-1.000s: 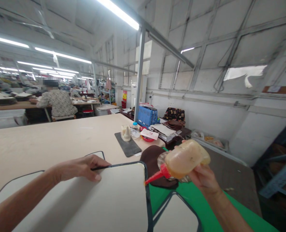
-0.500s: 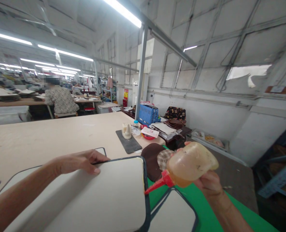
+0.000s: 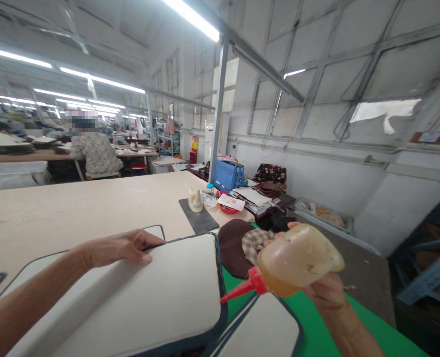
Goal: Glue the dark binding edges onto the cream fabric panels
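Observation:
A white panel with a dark rim (image 3: pixel 160 292) is gripped at its far edge by my left hand (image 3: pixel 127 248), thumb on top. My right hand (image 3: pixel 326 287) is wrapped around a squeeze bottle (image 3: pixel 298 260), tilted on its side with amber liquid low inside. Its red nozzle (image 3: pixel 238 290) points left, and the tip meets the panel's right edge. A thin yellowish line runs along that edge above the tip. Another dark-rimmed white panel (image 3: pixel 268 327) lies below on a green surface (image 3: pixel 320 322). More such panels (image 3: pixel 37 270) lie at left under my arm.
A brown cap-like piece (image 3: pixel 233 248) with checked cloth lies beyond the bottle. Behind it are a dark board (image 3: pixel 201 219) with a cream holder (image 3: pixel 195 200), a red bowl (image 3: pixel 229 208) and a blue crate (image 3: pixel 229 174) near a metal post (image 3: pixel 218 109). A seated person (image 3: pixel 97 151) works farther back.
The nozzle tip has moved down along the panel's right edge. The panel's near edge has lifted, showing its dark underside, and the bottle has shifted slightly down and right.

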A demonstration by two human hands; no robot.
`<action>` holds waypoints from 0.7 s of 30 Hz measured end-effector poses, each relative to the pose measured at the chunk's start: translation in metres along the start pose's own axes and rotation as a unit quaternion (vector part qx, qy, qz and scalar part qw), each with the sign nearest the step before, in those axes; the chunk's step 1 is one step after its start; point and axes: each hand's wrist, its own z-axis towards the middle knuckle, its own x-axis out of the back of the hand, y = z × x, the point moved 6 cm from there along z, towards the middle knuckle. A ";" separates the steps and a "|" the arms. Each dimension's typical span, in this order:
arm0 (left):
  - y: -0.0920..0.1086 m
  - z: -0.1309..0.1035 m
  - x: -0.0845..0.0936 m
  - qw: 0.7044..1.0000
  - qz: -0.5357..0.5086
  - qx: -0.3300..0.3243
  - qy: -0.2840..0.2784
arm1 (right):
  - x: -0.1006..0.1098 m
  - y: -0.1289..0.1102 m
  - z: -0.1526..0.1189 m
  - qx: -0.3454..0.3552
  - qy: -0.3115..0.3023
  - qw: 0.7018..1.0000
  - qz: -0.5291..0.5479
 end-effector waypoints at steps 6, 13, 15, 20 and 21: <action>-0.002 -0.006 -0.005 0.999 -0.037 0.008 0.000 | 0.028 0.005 -0.007 0.014 0.098 0.995 -0.010; -0.001 -0.010 -0.006 0.998 -0.042 0.019 0.038 | 0.021 0.009 -0.014 0.081 0.130 0.987 -0.039; -0.002 -0.009 -0.006 0.998 -0.051 0.013 0.045 | 0.013 0.006 -0.014 0.094 0.151 0.984 -0.031; -0.012 -0.007 -0.001 0.996 -0.072 0.000 0.052 | 0.009 0.007 -0.019 0.110 0.227 0.968 -0.021; -0.015 -0.007 0.001 0.996 -0.076 -0.002 0.054 | 0.011 0.008 -0.021 0.116 0.239 0.964 -0.021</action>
